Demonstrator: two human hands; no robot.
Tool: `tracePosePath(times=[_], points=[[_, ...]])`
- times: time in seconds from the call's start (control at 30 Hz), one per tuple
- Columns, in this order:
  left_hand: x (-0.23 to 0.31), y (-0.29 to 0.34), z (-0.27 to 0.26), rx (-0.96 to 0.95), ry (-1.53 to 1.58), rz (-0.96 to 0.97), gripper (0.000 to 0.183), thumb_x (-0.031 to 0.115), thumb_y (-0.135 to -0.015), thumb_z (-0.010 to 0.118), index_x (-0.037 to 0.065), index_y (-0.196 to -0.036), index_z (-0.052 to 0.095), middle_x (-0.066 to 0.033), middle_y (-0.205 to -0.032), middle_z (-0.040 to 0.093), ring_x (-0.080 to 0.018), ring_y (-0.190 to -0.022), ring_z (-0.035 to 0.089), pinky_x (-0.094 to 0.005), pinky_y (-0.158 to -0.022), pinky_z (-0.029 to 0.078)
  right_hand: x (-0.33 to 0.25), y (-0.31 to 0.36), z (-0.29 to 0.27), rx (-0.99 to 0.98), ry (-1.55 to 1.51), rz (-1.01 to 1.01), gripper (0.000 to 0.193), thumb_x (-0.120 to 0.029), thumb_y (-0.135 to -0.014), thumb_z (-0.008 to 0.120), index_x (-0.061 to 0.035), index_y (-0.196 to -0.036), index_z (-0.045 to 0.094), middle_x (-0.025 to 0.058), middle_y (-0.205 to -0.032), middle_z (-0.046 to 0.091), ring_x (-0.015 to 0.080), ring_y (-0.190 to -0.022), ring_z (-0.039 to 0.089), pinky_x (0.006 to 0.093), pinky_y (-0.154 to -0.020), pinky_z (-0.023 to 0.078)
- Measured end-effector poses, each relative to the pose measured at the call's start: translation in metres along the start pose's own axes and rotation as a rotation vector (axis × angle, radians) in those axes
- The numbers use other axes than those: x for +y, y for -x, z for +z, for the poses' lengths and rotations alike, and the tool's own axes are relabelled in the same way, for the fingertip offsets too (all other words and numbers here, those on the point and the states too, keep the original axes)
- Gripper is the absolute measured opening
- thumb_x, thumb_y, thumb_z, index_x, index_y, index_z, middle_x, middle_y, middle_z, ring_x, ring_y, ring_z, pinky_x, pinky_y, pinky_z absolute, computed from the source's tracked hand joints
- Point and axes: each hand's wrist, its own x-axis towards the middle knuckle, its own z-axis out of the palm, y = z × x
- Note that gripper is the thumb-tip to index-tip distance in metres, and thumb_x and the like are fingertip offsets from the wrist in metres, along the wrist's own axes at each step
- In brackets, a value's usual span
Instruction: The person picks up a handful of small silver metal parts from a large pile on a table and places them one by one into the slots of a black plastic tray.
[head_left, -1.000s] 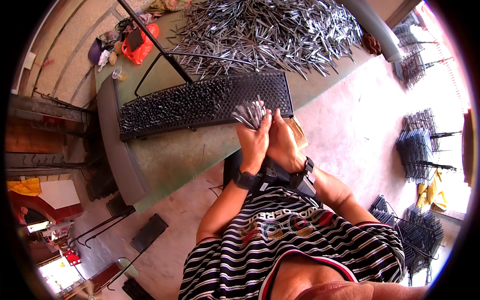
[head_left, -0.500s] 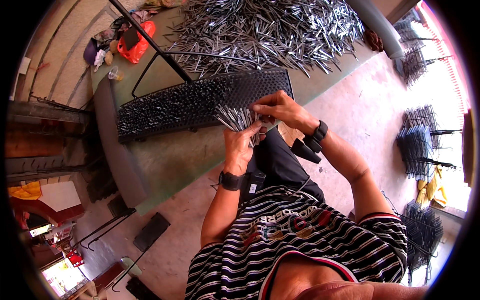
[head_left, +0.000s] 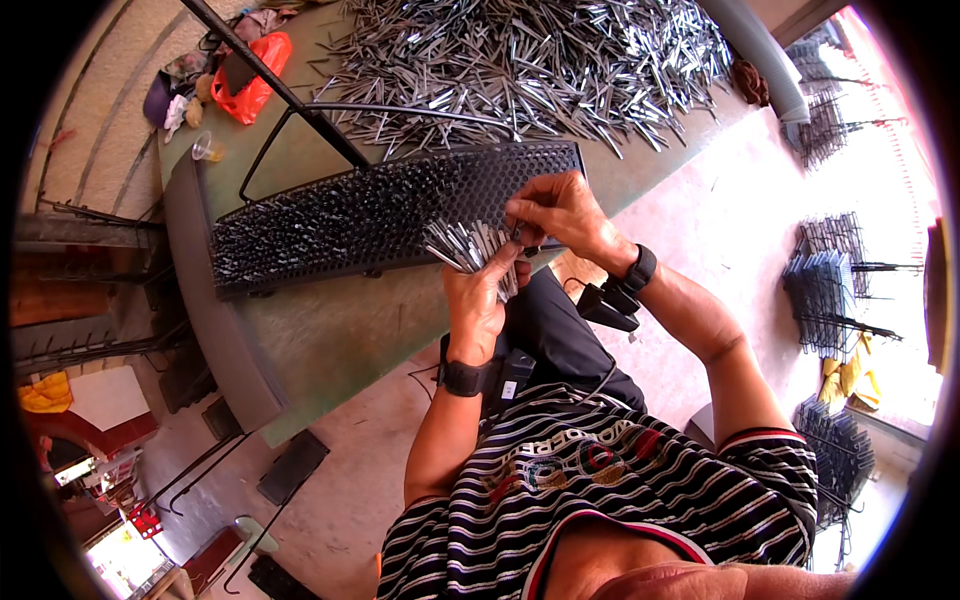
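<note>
My left hand is closed around a fanned bundle of thin metal strips, their ends spreading up and to the left. Just right of the bundle, my right hand has thumb and fingers pinched together. Whatever lies in that pinch is too small to make out. Beyond both hands stretches a long black perforated tray. Many small strips stand in its holes on the left and middle, while open holes show toward its right end.
A big heap of loose metal strips covers the far part of the greenish tabletop. A black metal bar slants over the tray. At the far left are a red plastic bag and a clear cup. Dark wire racks stand right.
The tray and table have shifted slightly left in view. My right hand stays pinched beside the bundle, with only a small change of pose. My left hand keeps its hold.
</note>
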Motion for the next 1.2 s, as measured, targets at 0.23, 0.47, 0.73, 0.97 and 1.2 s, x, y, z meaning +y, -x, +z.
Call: tracePosePath(times=[0.23, 0.47, 0.73, 0.97, 1.2], points=[[0.004, 0.001, -0.011, -0.037, 0.085, 0.000, 0.030, -0.007, -0.074, 0.065, 0.000, -0.103, 0.058, -0.0087, -0.086, 0.062, -0.0201, -0.068, 0.062, -0.0329, -0.059, 0.055, -0.010, -0.036, -0.004, 0.360, 0.024, -0.348, 0.011, -0.002, -0.081, 0.062, 0.0045, -0.088, 0.057, 0.0096, -0.072, 0.065, 0.0151, -0.066, 0.066, 0.0240, -0.056, 0.050], [0.016, 0.005, -0.006, 0.110, 0.067, 0.000, 0.019, -0.006, -0.074, 0.066, -0.001, -0.091, 0.060, -0.0086, -0.078, 0.063, -0.0198, -0.060, 0.062, -0.0318, -0.051, 0.053, -0.003, -0.059, -0.009, 0.328, 0.346, -0.451, 0.013, -0.005, -0.080, 0.064, 0.0010, -0.082, 0.053, 0.0102, -0.069, 0.065, 0.0141, -0.065, 0.065, 0.0259, -0.057, 0.049], [0.019, 0.005, -0.003, 0.145, 0.098, -0.018, 0.016, -0.007, -0.074, 0.066, -0.003, -0.089, 0.060, -0.0113, -0.079, 0.062, -0.0210, -0.060, 0.063, -0.0319, -0.051, 0.053, 0.004, -0.068, -0.007, 0.268, 0.547, -0.547, 0.012, -0.007, -0.080, 0.064, 0.0003, -0.084, 0.055, 0.0130, -0.066, 0.062, 0.0223, -0.060, 0.064, 0.0303, -0.054, 0.048], [0.019, 0.002, -0.008, 0.154, 0.102, -0.020, 0.020, -0.007, -0.074, 0.066, -0.002, -0.092, 0.059, -0.0107, -0.081, 0.063, -0.0228, -0.064, 0.064, -0.0333, -0.053, 0.054, -0.008, -0.071, -0.007, 0.117, 0.850, -0.739, 0.008, -0.005, -0.080, 0.061, 0.0007, -0.084, 0.058, 0.0161, -0.073, 0.061, 0.0334, -0.064, 0.060, 0.0356, -0.055, 0.047], [0.019, 0.003, -0.010, 0.163, 0.068, -0.006, 0.023, -0.004, -0.075, 0.066, 0.000, -0.096, 0.060, -0.0091, -0.082, 0.063, -0.0238, -0.067, 0.064, -0.0352, -0.055, 0.054, -0.004, -0.076, -0.007, 0.125, 0.884, -0.759, 0.009, -0.007, -0.081, 0.060, 0.0004, -0.085, 0.058, 0.0152, -0.077, 0.060, 0.0336, -0.066, 0.059, 0.0376, -0.057, 0.048]])
